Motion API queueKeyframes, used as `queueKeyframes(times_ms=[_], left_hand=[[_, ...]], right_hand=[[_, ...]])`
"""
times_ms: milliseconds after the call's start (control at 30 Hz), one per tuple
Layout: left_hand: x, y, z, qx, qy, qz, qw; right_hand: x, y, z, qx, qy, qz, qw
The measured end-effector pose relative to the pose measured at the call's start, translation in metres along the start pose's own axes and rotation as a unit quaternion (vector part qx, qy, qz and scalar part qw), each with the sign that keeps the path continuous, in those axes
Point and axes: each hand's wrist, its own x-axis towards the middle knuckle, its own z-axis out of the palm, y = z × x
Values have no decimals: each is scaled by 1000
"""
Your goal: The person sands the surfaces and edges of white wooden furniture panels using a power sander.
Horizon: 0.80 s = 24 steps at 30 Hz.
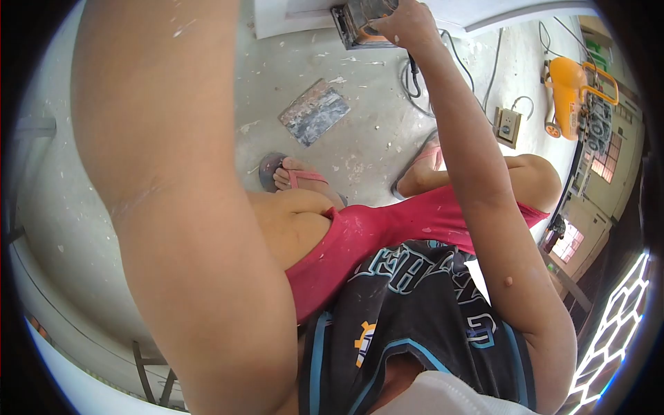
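My right hand (411, 24) is closed around the top of a dusty power sander (356, 31) at the upper middle of the view. The tool's flat base sits close to the lower edge of a white panel (294, 17); whether it touches cannot be made out. A dark power cord (415, 75) runs from the sander down to the floor. My left arm (173, 173) reaches up across the left side, and its hand lies beyond the top edge of the view.
A paint-smeared flat board (315, 112) lies on the speckled floor (366, 149) before my sandalled feet. Loops of cord trail toward an outlet box (508, 128). An orange wheeled machine (567, 90) stands further right. Metal legs (149, 363) show at lower left.
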Motion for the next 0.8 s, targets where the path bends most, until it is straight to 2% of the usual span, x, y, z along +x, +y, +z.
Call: queueKeyframes(times_ms=[233, 267, 433, 500, 667, 767, 800], left_hand=[[-5, -15, -3, 26, 1, -22, 999], [-4, -15, -6, 31, 1, -23, 999], [-5, 1, -17, 33, 20, -18, 999], [-5, 16, -23, 22, 33, -2, 999], [-4, 76, -42, -6, 76, 81, 994], [-5, 119, -57, -31, 106, 152, 982], [-5, 133, -61, -38, 115, 175, 977]], right_hand=[[28, 99, -16, 56, 52, 0, 997], [33, 118, -15, 105, 68, -33, 992], [43, 159, -30, 78, 71, -13, 994], [40, 149, -33, 85, 76, -16, 993], [13, 68, -42, 51, -32, 78, 995], [-2, 35, -29, 13, 3, 49, 999], [-5, 23, -32, 38, -29, 56, 997]])
